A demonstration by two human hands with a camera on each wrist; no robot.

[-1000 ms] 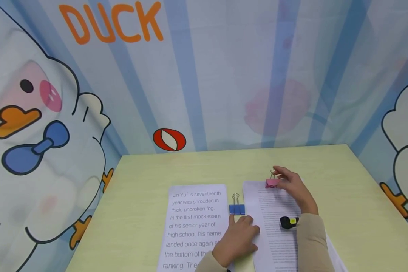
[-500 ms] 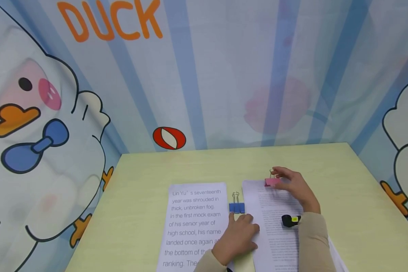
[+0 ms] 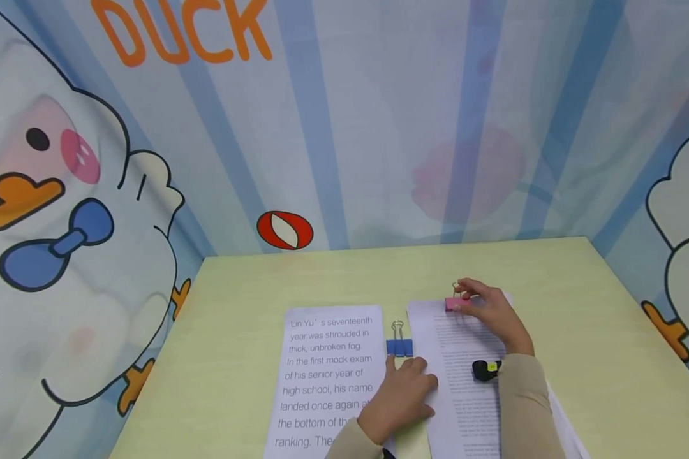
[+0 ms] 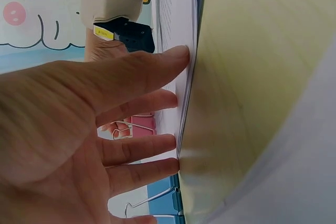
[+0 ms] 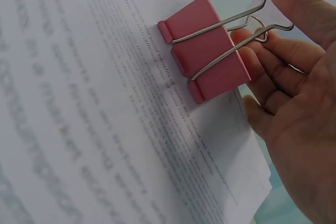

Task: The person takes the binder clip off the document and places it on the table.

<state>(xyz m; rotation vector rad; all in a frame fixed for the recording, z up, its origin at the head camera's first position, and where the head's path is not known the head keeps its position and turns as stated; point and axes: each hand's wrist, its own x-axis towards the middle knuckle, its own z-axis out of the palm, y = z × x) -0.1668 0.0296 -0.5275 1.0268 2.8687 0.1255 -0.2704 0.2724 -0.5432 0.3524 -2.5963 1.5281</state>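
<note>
A pink binder clip (image 3: 452, 305) is clamped on the top edge of a stack of printed sheets (image 3: 430, 347), its wire handles raised. My right hand (image 3: 492, 313) holds the clip, with the thumb on one side and the curled fingers behind it in the right wrist view. Over the gap left of that stack lies my left hand (image 3: 399, 398). Its fingers (image 4: 142, 148) are nearly straight and their tips meet the stack's side edge. Just beyond them is a blue binder clip (image 3: 399, 347) with its handles upright.
Another stack of paper (image 3: 333, 370) in large print lies to the left. The pale yellow table (image 3: 229, 357) reaches back to a curtain (image 3: 367, 127) printed with ducks. A black wrist device (image 3: 485, 370) sits at the right sleeve.
My right hand and the pink clip shift slightly left, and the fingers sit a little lower against the clip. My left hand stays in place. The head view tilts slightly downward.
</note>
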